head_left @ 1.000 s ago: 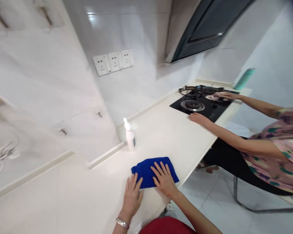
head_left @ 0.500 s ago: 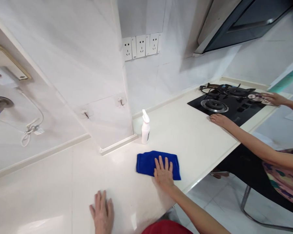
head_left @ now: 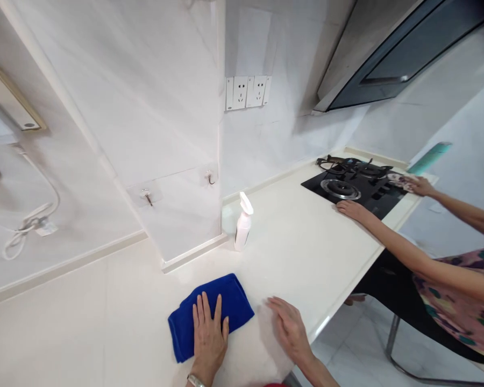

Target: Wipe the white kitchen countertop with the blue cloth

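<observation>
Since the frame half a second earlier, the blue cloth (head_left: 233,302) has shifted left along the countertop (head_left: 306,252) relative to the bottle, and the hands have traded roles: the right hand (head_left: 291,328) has come off the cloth, the left hand (head_left: 210,332) has gone onto it. For the work in hand, judged as wiping, contact has passed to the left. Left fingers: outstretched and moderately spread, laid flat on the cloth, which shows on both sides of them and beyond their tips; no pinch or grasp seen. Right fingers: loosely half-curled, holding nothing, just to the right of the cloth; cannot tell whether they touch the countertop. White spray bottle (head_left: 242,226) stands upright beyond the left fingertips and to their right, apart from both hands. Farther off, beyond the right fingers and to their right, a co-worker's hand (head_left: 421,186) has a patterned cloth (head_left: 399,181) on the black gas hob (head_left: 371,199). Markings: dark label on the bottle turned nearly edge-on, unreadable; marks on the wall sockets (head_left: 250,93), well beyond the left fingertips, too small to read. No brand legible anywhere.
</observation>
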